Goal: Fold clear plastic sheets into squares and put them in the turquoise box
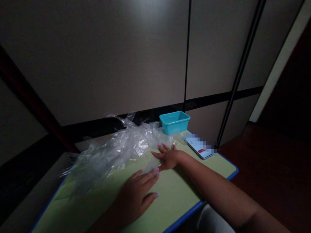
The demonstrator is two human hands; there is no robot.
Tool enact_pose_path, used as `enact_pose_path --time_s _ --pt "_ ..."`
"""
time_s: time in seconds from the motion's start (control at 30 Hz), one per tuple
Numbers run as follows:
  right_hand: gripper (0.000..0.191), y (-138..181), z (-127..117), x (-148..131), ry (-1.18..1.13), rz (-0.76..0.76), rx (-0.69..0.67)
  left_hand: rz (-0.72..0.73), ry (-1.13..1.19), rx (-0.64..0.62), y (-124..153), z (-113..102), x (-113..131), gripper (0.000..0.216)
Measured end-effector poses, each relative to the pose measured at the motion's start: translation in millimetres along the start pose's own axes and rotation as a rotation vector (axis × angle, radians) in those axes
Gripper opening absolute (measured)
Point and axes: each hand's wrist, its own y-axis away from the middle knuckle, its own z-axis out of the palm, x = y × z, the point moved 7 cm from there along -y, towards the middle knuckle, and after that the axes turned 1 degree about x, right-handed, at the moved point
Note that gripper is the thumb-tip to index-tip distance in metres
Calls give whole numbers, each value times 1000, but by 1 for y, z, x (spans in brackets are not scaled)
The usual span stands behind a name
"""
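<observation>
With the hands as the dial's centre: at twelve, large flat panels (121,64) crossed by dark bands, close behind the table (175,197); at one, a turquoise rectangular tub (173,127) with rounded corners and a lipped rim; at two, a phone (198,145) lying lit face up, partly blurred. From nine to twelve, a crumpled, shiny heap of clear plastic (121,145), reaching the tub's base. Smooth pale-green tabletop, blue edging. At centre, between the hands, a flat translucent film (149,165). Left hand (138,191) in from seven, palm down, fingers outstretched towards two, fingertips at the film, thumb apart. Right hand (167,158) in from four, palm down, fingers splayed towards eleven, thumb beside the left fingertips; any pinch impossible to tell.
</observation>
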Motion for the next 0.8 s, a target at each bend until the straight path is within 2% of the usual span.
enact_pose_path --time_s 0.1,0.17,0.23,0.37,0.5,0.63,0.8 --pt "91 0 -2 -3 21 32 65 -191 -165 183 2 -13 -13 39" --pt "87 0 -2 -7 32 53 102 -285 -247 202 4 -15 -19 37" --pt "78 -1 -2 -11 27 68 122 -301 -271 142 3 -11 -21 38" --pt "62 2 -4 -19 -31 53 121 -213 -198 -6 2 0 -10 45" --pt "59 12 -11 -30 -125 -88 116 -247 -166 -45 3 2 -6 55" --pt "58 19 -7 -45 -201 -254 10 -328 -185 -95 5 7 -13 63" --pt "57 17 -1 -53 -202 -290 -4 -328 -107 -144 6 17 -17 62"
